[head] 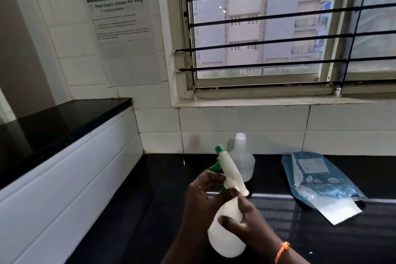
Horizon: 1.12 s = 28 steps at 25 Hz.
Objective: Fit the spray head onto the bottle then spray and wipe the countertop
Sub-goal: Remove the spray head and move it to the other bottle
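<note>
A home kitchen: black stone countertop (150, 210), white wall tiles (246, 126), barred window (278, 28) facing flats.

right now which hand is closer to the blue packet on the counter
Right. The right hand, gripping the white bottle, sits on the side toward the blue packet. The left hand, at the spray head, is farther left of it.

wall: I see white tiles (235, 122), taped paper sheet (120, 19)
window: barred window (278, 34), daylight
ledge: black raised ledge (53, 122) on my left
</note>
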Each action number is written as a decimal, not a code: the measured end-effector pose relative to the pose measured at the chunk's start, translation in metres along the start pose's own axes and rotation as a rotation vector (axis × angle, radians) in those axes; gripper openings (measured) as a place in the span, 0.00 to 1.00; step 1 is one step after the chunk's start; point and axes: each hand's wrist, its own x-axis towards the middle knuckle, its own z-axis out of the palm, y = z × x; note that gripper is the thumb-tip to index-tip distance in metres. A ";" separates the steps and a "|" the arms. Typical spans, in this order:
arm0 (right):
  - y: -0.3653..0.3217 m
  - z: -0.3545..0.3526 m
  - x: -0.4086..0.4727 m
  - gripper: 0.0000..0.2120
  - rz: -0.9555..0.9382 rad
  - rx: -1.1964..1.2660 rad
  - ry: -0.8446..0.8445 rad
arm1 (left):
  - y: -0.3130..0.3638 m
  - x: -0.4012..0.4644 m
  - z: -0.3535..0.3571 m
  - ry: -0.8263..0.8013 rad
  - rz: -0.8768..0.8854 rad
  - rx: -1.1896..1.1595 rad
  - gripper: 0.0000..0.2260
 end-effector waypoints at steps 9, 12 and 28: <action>-0.018 -0.053 -0.013 0.24 0.038 0.108 -0.165 | -0.044 -0.037 -0.017 -0.192 -0.219 0.180 0.37; -0.038 -0.049 -0.023 0.21 -0.048 0.000 0.236 | -0.050 -0.045 -0.016 -0.253 -0.234 0.367 0.45; -0.047 -0.061 0.019 0.20 0.036 0.745 -0.350 | -0.054 -0.039 -0.013 -0.281 -0.257 0.595 0.41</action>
